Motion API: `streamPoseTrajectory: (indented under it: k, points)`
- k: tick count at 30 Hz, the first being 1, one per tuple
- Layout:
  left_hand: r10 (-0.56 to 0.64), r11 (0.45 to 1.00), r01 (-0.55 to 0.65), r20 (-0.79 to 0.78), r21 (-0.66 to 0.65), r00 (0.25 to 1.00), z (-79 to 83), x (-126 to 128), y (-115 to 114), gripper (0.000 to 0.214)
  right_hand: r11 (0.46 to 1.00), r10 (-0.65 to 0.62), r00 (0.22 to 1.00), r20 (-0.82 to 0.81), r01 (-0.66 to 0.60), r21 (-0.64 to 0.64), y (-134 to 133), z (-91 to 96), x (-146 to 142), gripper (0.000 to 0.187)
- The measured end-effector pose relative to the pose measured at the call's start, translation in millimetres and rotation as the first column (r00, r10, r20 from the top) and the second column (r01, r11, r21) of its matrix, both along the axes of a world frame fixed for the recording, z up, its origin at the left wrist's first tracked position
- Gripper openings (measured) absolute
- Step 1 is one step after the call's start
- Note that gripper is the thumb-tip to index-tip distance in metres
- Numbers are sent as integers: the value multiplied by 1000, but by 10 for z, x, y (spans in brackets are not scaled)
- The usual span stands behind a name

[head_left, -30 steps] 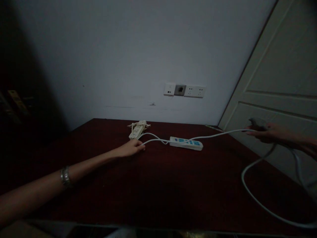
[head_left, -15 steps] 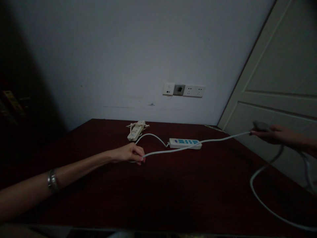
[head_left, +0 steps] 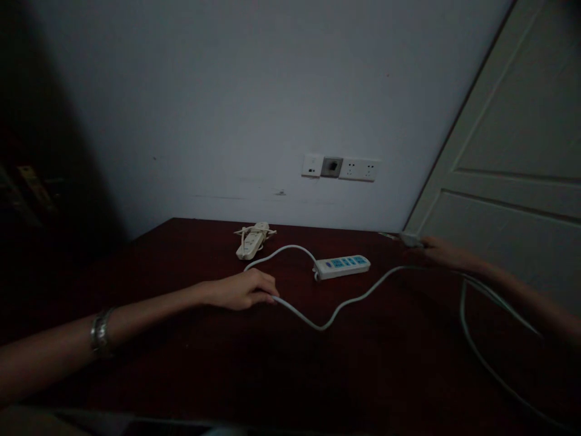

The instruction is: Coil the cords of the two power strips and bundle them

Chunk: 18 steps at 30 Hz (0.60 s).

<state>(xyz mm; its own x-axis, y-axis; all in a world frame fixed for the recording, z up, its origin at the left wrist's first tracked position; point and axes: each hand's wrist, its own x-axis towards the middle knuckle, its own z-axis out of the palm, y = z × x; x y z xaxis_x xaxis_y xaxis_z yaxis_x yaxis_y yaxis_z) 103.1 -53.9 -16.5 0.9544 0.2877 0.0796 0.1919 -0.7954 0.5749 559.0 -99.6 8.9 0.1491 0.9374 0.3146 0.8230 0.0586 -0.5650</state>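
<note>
My left hand (head_left: 245, 289) pinches a white power cord (head_left: 321, 327) low over the table. From these fingers one stretch of cord arches back to a white power strip (head_left: 343, 267) with blue socket faces. Another stretch sags, then rises toward my right hand (head_left: 442, 252). That hand is at the right, above the table, closed on a pale plug (head_left: 411, 240) that sticks out past its fingertips. Its fingers are somewhat blurred. More cord hangs in loops below the right forearm. Behind my left hand lies a cream power strip (head_left: 253, 241) wrapped in its own cord.
The dark red table (head_left: 290, 375) stands against a pale wall (head_left: 227, 109). Wall sockets (head_left: 361, 169) and a grey wall plate (head_left: 331, 167) sit above its back edge. A panelled door (head_left: 512, 163) borders the right side.
My right hand has moved left and inward with the plug. The cord between my hands has gone from nearly straight to slack. The blue-socket strip has turned slightly; my left hand keeps its pinch.
</note>
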Motion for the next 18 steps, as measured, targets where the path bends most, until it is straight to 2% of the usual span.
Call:
streamPoseTrajectory:
  k: [1,5,7,9,12,14,16,18]
  points:
    - [-11,1000,11,7,10,1000,14,-4,1,22,990,107,994,-3,-107,-93,51,-16,-193,17]
    - [-34,997,35,-3,69,999,50,-21,-10,22,972,210,978,13,-210,104,244,-176,-967,30]
    - [-52,991,56,-34,124,998,57,-33,-35,23,945,308,951,-15,-304,117,313,-315,-1291,34]
    - [-54,974,67,-65,214,996,54,-59,-68,22,941,338,936,-101,-334,48,359,-465,-1531,26]
    - [44,900,-1,-89,436,995,28,-140,-113,23,899,385,869,-311,-429,-85,390,-650,-1729,24]
    - [175,834,-106,-76,541,982,-4,-220,-124,24,873,412,805,-427,-483,-67,396,-728,-1782,31]
    - [309,822,-237,-56,518,950,-48,-307,-110,25,895,388,792,-472,-445,-10,399,-780,-1797,34]
    - [407,853,-362,-46,377,912,-102,-379,-71,25,938,332,844,-422,-343,53,405,-823,-1790,33]
